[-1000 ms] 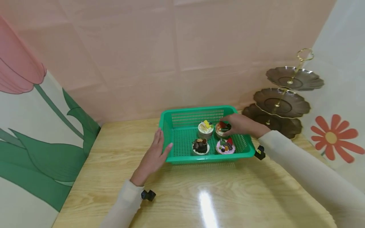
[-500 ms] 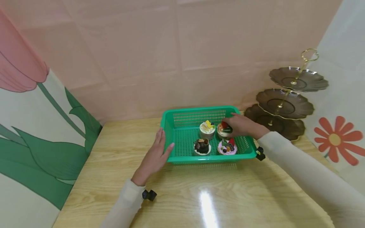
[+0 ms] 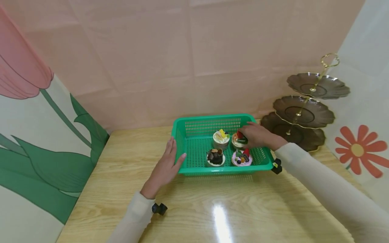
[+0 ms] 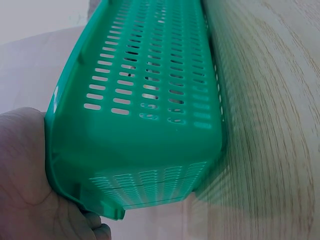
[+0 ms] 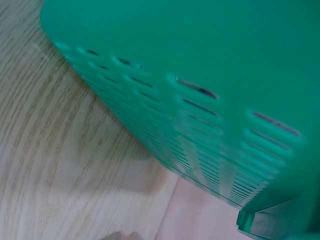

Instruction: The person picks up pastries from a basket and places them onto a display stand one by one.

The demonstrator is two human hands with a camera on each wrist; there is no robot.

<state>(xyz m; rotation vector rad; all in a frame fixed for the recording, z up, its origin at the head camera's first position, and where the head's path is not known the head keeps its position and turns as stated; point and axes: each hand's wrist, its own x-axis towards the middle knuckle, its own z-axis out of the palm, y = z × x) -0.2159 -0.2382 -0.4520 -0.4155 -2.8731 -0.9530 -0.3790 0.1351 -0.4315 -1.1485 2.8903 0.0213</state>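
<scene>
In the head view a green plastic basket [image 3: 218,170] holds several cupcakes. My left hand [image 3: 163,168] lies against its left end, fingers straight and thumb over the near corner of the rim. The left wrist view shows that palm [image 4: 25,170] touching the rim. Inside the basket, my right hand [image 3: 260,136] grips the strawberry-topped cupcake [image 3: 238,141] at the back right; its fingertips are partly hidden. Beside it stands a cream cupcake with yellow fruit [image 3: 221,137]. Nearer are a chocolate cupcake [image 3: 215,158] and a pink one with berries [image 3: 241,159].
A brown three-tier stand [image 3: 299,113] with a gold handle is behind and right of the basket. Pink sheeting [image 3: 136,67] covers the wall at the back of the wooden table [image 3: 188,209]. In the right wrist view the basket's outer wall [image 5: 150,60] fills most of the picture.
The right hand has settled slightly around the strawberry-topped cupcake, which stays in place. The left hand keeps its place on the basket. The head view has shifted a little.
</scene>
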